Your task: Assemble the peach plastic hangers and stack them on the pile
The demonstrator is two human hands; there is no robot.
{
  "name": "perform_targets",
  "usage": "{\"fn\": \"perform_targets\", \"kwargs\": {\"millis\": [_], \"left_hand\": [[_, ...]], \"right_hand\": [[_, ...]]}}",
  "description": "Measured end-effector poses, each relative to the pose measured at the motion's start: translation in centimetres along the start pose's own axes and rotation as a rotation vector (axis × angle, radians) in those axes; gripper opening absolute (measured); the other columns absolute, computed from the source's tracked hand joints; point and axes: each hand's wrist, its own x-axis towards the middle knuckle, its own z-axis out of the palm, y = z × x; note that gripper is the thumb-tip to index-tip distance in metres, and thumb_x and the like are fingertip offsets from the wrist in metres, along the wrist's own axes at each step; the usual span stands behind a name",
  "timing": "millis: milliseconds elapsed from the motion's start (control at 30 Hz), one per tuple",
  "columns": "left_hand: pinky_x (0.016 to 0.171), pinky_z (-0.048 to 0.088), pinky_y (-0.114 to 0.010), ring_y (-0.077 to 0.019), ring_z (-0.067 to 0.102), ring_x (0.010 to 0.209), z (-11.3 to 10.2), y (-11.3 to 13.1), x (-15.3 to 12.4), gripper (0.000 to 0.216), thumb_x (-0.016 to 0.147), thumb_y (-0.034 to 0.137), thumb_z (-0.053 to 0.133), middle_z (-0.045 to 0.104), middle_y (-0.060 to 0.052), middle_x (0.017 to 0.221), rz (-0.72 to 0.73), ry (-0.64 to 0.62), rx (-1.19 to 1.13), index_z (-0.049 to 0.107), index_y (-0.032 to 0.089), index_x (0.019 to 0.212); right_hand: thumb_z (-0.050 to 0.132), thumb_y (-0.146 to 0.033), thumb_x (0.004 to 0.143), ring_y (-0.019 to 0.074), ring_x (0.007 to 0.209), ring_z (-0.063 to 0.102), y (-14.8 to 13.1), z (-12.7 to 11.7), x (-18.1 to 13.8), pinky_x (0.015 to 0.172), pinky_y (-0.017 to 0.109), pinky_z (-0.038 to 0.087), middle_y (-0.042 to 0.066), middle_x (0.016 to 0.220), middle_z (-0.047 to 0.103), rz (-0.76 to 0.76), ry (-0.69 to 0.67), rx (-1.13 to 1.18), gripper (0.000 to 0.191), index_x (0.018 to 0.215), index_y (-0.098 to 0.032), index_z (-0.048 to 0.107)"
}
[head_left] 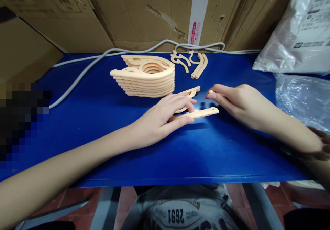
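Observation:
My left hand [165, 115] grips a cream plastic hanger arm [207, 112] between thumb and fingers, low over the blue table. The arm's free end, with a small hole, points right. Just behind it, partly hidden by my fingers, is another cream hanger part [194, 91]. To its right, my right hand [238, 99] is closed in a pinch; a bit of a small cream piece [211, 91] shows at the fingertips, its shape mostly hidden. A stack of cream folding hangers [146, 82] stands behind my left hand.
Loose hanger arms [201, 66] and hook pieces [183, 61] lie at the back of the blue table [123, 164]. A white cable [79, 78] runs along the rear beside cardboard boxes [144, 20]. Clear plastic bags [301, 96] occupy the right side.

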Motion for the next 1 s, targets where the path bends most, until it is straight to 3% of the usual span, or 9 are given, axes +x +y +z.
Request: {"fn": "perform_targets", "kwargs": {"millis": [200,367,500,667,1000], "left_hand": [[0.117,0.042,-0.035,-0.0219,0.05,0.145,0.12,-0.21,0.14,0.012,0.107,0.031,0.055,0.067,-0.006,0.136,0.022,0.044,-0.013,0.06,0.02,0.109],[0.114,0.041,-0.031,-0.0204,0.052,0.141,0.1,-0.37,0.14,0.016,0.107,0.036,0.055,0.065,-0.005,0.138,-0.008,0.049,-0.078,0.061,0.021,0.11],[0.114,0.04,-0.029,-0.0187,0.052,0.14,0.1,-0.37,0.13,0.016,0.107,0.037,0.056,0.065,-0.003,0.139,-0.03,0.048,-0.093,0.061,0.021,0.109],[0.115,0.038,-0.026,-0.0174,0.051,0.142,0.14,-0.31,0.09,0.014,0.108,0.035,0.055,0.065,-0.002,0.137,-0.024,0.043,-0.099,0.059,0.022,0.107],[0.114,0.039,-0.026,-0.0178,0.052,0.141,0.13,-0.26,0.08,0.016,0.108,0.037,0.055,0.065,-0.003,0.137,-0.041,0.053,-0.097,0.058,0.022,0.107]], "right_hand": [[0.037,-0.05,0.105,0.015,0.05,0.041,-0.51,-0.18,-0.14,0.059,0.031,0.029,-0.004,0.056,0.045,-0.075,-0.072,0.187,0.041,0.075,-0.025,0.047],[0.035,-0.066,0.103,0.0152,0.052,0.045,-0.63,-0.08,-0.24,0.059,0.032,0.033,-0.003,0.056,0.049,-0.07,-0.04,0.287,0.053,0.072,-0.025,0.048],[0.031,-0.075,0.1,0.0145,0.05,0.039,-0.89,-0.13,-0.39,0.057,0.033,0.033,-0.002,0.052,0.044,-0.041,-0.025,0.329,0.065,0.064,-0.024,0.048],[0.035,-0.076,0.099,0.0131,0.051,0.041,-0.95,-0.18,-0.55,0.056,0.031,0.031,-0.003,0.054,0.048,-0.077,-0.11,0.297,0.067,0.071,-0.021,0.061],[0.035,-0.075,0.099,0.0115,0.049,0.041,-0.73,-0.31,-0.58,0.057,0.031,0.027,-0.004,0.055,0.047,-0.058,-0.125,0.192,0.064,0.07,-0.021,0.054]]}}
